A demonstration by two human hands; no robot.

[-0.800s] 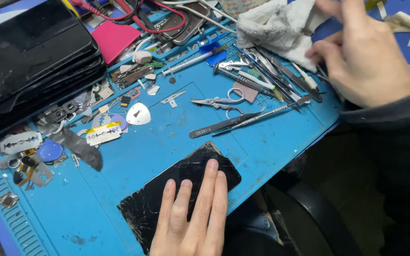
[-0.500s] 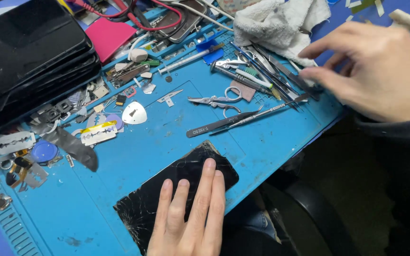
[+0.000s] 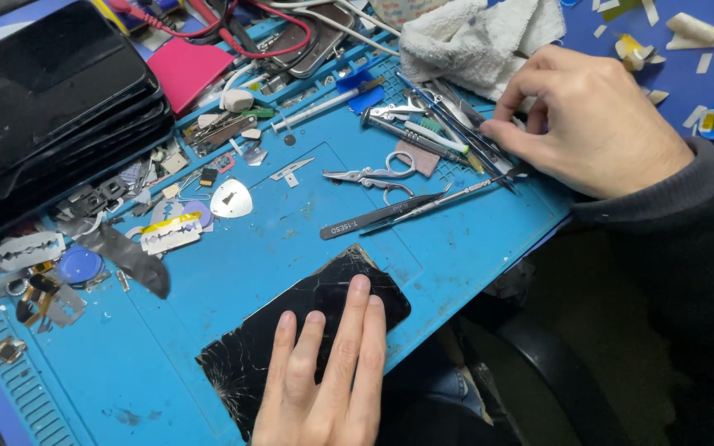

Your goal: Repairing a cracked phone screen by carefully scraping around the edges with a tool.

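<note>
Two jobs split: your left hand (image 3: 324, 376) lies flat, pinning the cracked phone screen (image 3: 303, 334), while your right hand (image 3: 592, 128) pinches among the loose tools (image 3: 444, 132), though what it grips is unclear.

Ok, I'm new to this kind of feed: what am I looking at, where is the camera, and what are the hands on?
There is one view, from a camera worn on the person's head, looking down at a workbench. There is no machine, just two bare hands. The left hand lies flat on a cracked black phone screen at the near edge of a blue work mat. The right hand reaches into a row of thin metal tools beside a white cloth; whether it grips one I cannot tell. Also on the mat are tweezers, small scissors, razor blades and a white pick. Stacked black screens sit at the left.
</note>
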